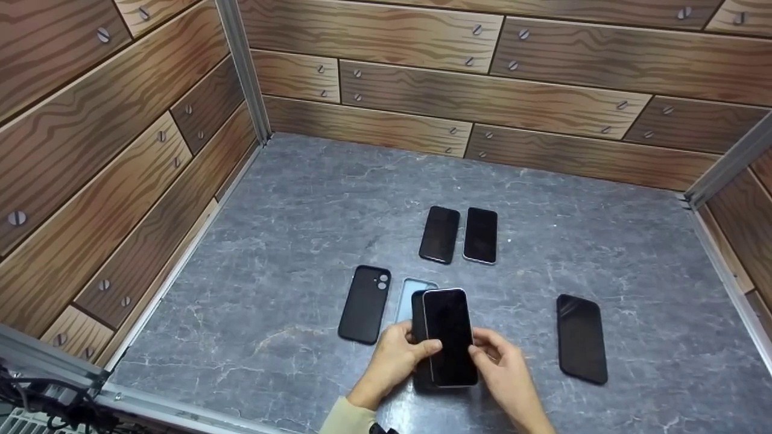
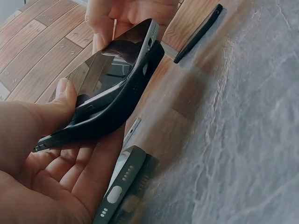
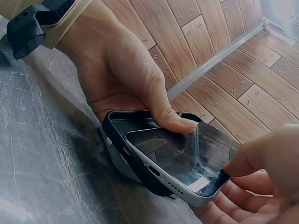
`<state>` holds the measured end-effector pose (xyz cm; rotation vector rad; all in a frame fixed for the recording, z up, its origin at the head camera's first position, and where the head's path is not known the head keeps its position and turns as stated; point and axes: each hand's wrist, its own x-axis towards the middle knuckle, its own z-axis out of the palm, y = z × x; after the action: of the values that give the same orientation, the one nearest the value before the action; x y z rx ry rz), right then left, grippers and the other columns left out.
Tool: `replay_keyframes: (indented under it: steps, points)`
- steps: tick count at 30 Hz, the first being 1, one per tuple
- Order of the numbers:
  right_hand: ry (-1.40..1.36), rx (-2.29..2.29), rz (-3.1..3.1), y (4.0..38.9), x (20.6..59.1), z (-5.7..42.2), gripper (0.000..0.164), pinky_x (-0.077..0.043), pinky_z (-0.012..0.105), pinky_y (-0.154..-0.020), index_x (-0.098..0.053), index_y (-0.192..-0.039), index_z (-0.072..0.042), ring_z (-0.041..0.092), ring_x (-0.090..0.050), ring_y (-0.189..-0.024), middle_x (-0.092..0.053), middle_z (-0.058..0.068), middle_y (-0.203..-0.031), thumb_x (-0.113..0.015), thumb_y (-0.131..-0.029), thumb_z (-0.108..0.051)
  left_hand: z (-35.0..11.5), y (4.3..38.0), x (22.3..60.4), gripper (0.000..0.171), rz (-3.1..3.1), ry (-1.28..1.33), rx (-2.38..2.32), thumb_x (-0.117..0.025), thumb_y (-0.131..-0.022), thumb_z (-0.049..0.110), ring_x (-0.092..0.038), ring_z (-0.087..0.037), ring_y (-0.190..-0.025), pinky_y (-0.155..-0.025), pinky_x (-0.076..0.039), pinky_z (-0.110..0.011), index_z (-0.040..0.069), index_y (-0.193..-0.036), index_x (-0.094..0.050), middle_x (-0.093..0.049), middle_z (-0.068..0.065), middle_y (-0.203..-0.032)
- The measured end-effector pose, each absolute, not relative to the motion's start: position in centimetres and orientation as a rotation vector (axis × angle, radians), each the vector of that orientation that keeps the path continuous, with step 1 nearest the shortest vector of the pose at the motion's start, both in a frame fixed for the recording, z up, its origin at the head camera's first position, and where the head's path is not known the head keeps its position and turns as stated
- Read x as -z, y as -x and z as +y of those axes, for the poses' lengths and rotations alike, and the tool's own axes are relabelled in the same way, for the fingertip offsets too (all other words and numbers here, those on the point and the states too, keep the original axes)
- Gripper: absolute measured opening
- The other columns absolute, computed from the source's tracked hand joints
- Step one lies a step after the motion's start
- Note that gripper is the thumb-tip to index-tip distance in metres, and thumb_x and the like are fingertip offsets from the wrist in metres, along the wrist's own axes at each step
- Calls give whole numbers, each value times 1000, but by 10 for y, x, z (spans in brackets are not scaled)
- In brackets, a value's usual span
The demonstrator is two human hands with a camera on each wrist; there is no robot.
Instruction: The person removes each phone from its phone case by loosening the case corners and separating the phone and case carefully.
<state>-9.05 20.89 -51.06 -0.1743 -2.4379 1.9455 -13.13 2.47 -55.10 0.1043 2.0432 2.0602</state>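
Along three sides rise plank-patterned walls (image 1: 398, 48), joined by metal posts (image 1: 244, 72). Between them spreads a grey, marbled counter (image 1: 289, 241). Above its near part a person's two hands work close together. The left hand (image 1: 395, 352), coming from a light sleeve (image 1: 347, 417), grips a flexed black case (image 2: 122, 103), fingers underneath, thumb pressed on the screen of the held phone (image 1: 449, 331). The right hand (image 1: 503, 364) pinches that phone's other edge between thumb and fingers. The phone, pale-edged and screen up, sits only partly in the case, its port end standing out over the rim.

Well to the right lies a dark phone-shaped item (image 1: 582, 339); whether it wears a case I cannot tell. Left of the hands rests a loose black case (image 1: 363, 307). Farther back, a black-edged phone (image 1: 439, 235) and a second pale-edged phone (image 1: 480, 235) lie side by side. A light blue case (image 1: 406, 301) shows partly behind the flexed one. Smallest are the dark wristband (image 3: 28, 30) on the left arm and the camera openings (image 1: 382, 282) of the loose case.
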Motion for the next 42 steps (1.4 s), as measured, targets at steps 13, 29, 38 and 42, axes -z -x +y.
replay_keyframes:
  steps: [13, 29, 38, 42]
  points:
    - [11, -2015, -2581, 87, 519, 212, 30, -57, 25, -82, -57, -121, 7, 14, -67, -88, -65, 20, -104, -63, -94, -5, 21, 133, 547, 30, 2118, -96, -2042, -82, -78, 22, -67, -10, -73, -65, -56, -25, 4, -98, -70, -75, -7, -87]
    - [-5, -2207, -2479, 86, 525, 221, 36, -59, 29, -85, -47, -128, 13, 18, -72, -97, -66, 28, -118, -55, -100, -8, 19, 140, 548, 36, 2174, -111, -2003, -81, -81, 32, -65, -7, -69, -64, -55, -23, 5, -100, -71, -75, -5, -86]
    - [119, -2103, -2466, 85, 528, 228, 30, -60, 29, -77, -52, -123, 11, 15, -71, -91, -71, 21, -110, -56, -99, -6, 20, 139, 541, 23, 1987, -164, -2047, -71, -87, 13, -70, -13, -81, -67, -57, -23, 0, -106, -69, -75, -13, -100]
    - [182, -2084, -2436, 86, 526, 230, 27, -60, 28, -74, -55, -122, 9, 14, -70, -88, -72, 19, -107, -55, -99, -4, 19, 140, 537, 26, 1966, -183, -2004, -69, -88, 14, -61, -8, -67, -54, -48, -19, 4, -112, -69, -74, -9, -100]
